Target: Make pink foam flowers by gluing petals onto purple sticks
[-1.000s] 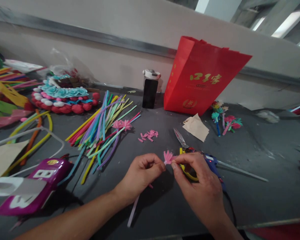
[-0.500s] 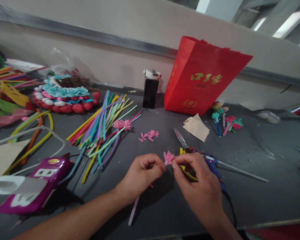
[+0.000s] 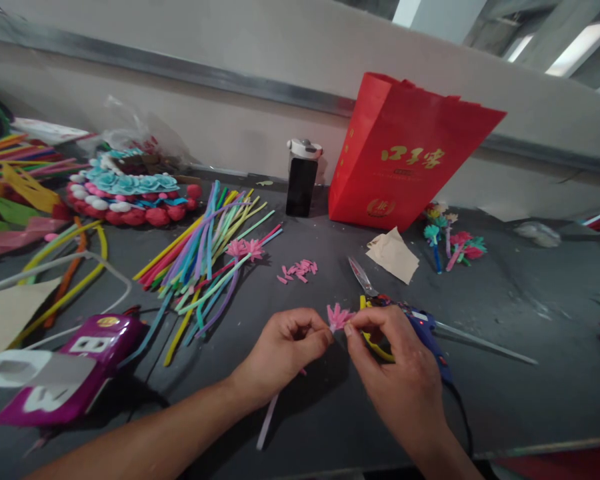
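A pink pipe-cleaner flower is held between my two hands. My left hand is closed in a pinch just under its petals, and a pale stem comes out below that hand. With thumb and forefinger, my right hand pinches a petal at the flower's right side. Behind the right hand lie scissors with yellow handles and a blue glue gun with a glue stick in it, both partly hidden. Short pink pieces lie in a small pile beyond my hands.
Colourful pipe cleaners spread left of centre, two pink flowers on them. A purple power strip sits at the lower left. Behind stand a bottle and a red bag. Finished-looking flowers lie right of a beige scrap.
Both hands keep their pinch on the flower and hardly move. The view shifts very slightly; nothing else visibly differs.
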Demonstrator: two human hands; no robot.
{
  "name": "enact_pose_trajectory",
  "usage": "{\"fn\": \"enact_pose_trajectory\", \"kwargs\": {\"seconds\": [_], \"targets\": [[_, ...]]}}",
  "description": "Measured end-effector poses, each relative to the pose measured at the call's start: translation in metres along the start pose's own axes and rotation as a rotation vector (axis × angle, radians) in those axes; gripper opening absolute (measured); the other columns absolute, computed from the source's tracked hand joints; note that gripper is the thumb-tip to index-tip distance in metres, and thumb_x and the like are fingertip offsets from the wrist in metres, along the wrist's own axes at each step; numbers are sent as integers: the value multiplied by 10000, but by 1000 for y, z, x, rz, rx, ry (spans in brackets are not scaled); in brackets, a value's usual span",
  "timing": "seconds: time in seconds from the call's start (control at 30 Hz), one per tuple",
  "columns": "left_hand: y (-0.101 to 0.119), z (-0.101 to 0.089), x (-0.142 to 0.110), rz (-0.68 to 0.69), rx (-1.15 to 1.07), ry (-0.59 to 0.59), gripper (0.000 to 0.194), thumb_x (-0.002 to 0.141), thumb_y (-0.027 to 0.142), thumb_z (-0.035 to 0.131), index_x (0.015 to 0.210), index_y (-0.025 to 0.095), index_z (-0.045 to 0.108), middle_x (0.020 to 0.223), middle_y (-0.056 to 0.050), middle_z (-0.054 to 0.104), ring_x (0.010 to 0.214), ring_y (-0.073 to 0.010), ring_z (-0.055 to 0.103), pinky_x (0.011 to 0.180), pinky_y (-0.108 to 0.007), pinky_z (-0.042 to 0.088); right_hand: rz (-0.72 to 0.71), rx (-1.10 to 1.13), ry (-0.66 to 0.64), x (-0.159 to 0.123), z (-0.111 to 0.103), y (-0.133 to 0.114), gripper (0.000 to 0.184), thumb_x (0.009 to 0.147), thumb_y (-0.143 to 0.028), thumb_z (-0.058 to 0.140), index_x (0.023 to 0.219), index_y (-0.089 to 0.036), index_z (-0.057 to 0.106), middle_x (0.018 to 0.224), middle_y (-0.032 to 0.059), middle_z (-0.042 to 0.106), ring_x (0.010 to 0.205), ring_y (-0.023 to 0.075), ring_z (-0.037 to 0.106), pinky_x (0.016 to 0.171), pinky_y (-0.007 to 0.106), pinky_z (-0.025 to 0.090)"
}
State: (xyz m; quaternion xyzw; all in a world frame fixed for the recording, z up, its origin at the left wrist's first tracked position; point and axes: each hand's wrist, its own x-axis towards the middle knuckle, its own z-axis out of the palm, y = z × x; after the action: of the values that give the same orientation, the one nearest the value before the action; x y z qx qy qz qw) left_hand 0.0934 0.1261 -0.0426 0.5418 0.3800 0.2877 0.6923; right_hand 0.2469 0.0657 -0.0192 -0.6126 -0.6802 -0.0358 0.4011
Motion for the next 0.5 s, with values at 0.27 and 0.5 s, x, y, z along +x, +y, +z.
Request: {"fn": "enact_pose_trajectory", "kwargs": {"seconds": [0.27,0.5], "targets": [[4,0,0,-5,-50,17,211,725,369,646,701,162,616,555,48,446,472,-73,357,377,-168,385,-6,-9,46,1,2,1,73,873,-157,613,899,-208,569,798,-17,622,749,122,607,721,236,468],[4,-3,2,-45,-265,17,168,752,316,633,686,163,619,398,95,328,364,-42,228,359,-158,201,0,-15,125,2,-5,0,115,874,-206,642,980,-197,597,845,-4,653,757,119,617,707,226,477]]}}
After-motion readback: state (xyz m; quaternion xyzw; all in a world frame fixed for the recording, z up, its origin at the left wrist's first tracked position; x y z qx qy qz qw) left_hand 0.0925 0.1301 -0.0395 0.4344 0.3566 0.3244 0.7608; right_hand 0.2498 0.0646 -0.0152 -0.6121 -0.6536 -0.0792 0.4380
